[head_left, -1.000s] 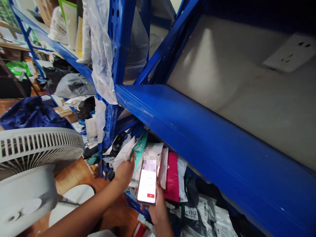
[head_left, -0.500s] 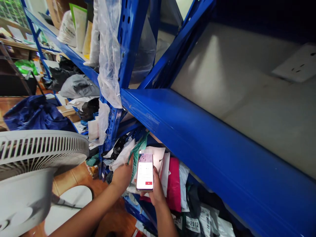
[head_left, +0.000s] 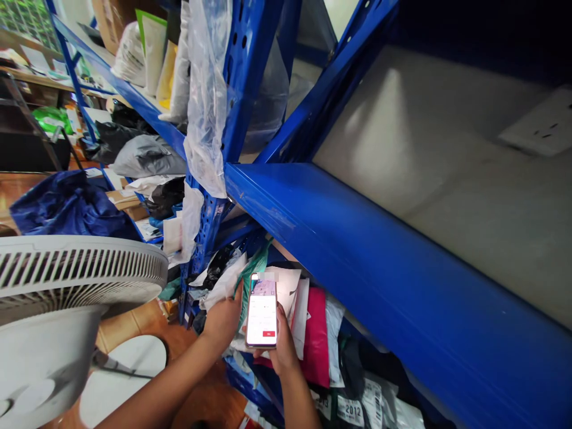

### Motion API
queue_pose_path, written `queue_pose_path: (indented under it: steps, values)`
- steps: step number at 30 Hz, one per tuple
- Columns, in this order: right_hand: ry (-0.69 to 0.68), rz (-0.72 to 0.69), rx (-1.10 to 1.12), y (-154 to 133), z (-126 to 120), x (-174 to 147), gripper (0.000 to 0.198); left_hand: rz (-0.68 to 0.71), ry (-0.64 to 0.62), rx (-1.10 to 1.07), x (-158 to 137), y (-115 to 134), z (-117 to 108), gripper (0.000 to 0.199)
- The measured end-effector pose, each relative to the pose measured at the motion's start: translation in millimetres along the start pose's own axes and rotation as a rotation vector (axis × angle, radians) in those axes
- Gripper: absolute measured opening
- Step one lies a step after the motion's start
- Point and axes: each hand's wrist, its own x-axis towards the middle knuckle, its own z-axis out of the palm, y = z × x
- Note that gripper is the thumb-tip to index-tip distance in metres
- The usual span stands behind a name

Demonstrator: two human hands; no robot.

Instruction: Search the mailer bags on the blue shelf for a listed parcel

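Note:
My right hand [head_left: 285, 345] is wrapped round a smartphone [head_left: 261, 316], held upright with its lit screen facing me. The screen has a picture at the top, white fields and a red button low down. Just left of it, my left hand [head_left: 222, 322] pinches a green plastic mailing bag [head_left: 254, 266] standing in the row of parcels; some fingertips are hidden behind it. Behind the phone, light falls on a white parcel [head_left: 285, 280]. A magenta parcel [head_left: 316, 333] stands to the right of my right hand.
A blue metal shelf beam [head_left: 357, 238] slants above the parcels, joined to a blue upright [head_left: 250, 77] hung with clear plastic. A white fan [head_left: 80, 280] stands close on the left. Labelled bags [head_left: 351, 410] lie lower right; grey and black bags [head_left: 147, 156] fill shelves behind.
The view has shifted slightly, so the shelf and fan sit a little further right. Both hands keep their places, on the phone and on the green bag.

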Motion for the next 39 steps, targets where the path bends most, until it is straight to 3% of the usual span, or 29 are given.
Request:
queue_pose_path:
  steps: [7,15,20,27,30,35,39]
  values:
    - [0.001,-0.005,-0.012,-2,2,0,0.086,-0.002,-0.108,0.017,0,3,-7,0.066]
    - [-0.027,-0.037,-0.012,-2,2,-4,0.080,0.007,-0.095,0.011,0,1,-4,0.066]
    - [-0.083,-0.143,-0.056,2,-5,-13,0.092,0.024,-0.076,0.013,1,-2,0,0.065]
    - [-0.028,-0.164,-0.056,4,-7,-28,0.098,0.012,-0.093,0.031,1,0,1,0.066]
    - [-0.047,-0.205,0.042,5,-11,-42,0.101,0.020,-0.099,-0.136,-7,8,10,0.065]
    - [0.019,-0.216,0.221,11,-31,-69,0.093,0.128,-0.003,-0.699,-19,23,38,0.044]
    - [0.045,-0.207,0.314,14,-46,-86,0.101,0.104,-0.050,-0.690,-16,20,51,0.039]
